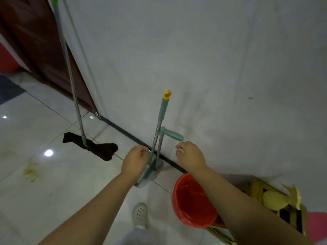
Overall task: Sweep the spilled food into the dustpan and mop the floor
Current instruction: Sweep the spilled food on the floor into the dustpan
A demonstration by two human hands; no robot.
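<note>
Against the wall stands the light, stiff broom-and-dustpan set [156,147], best taken by its handles; left hand [135,162] fingers curl at the shaft, right hand [190,156] loosely curled, empty.

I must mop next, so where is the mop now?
In the head view the mop leans against the wall at the left, its dark head on the floor, left of the left hand.

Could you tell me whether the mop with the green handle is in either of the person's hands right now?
No, the mop leans against the wall by itself, apart from both the left hand and right hand.
</note>
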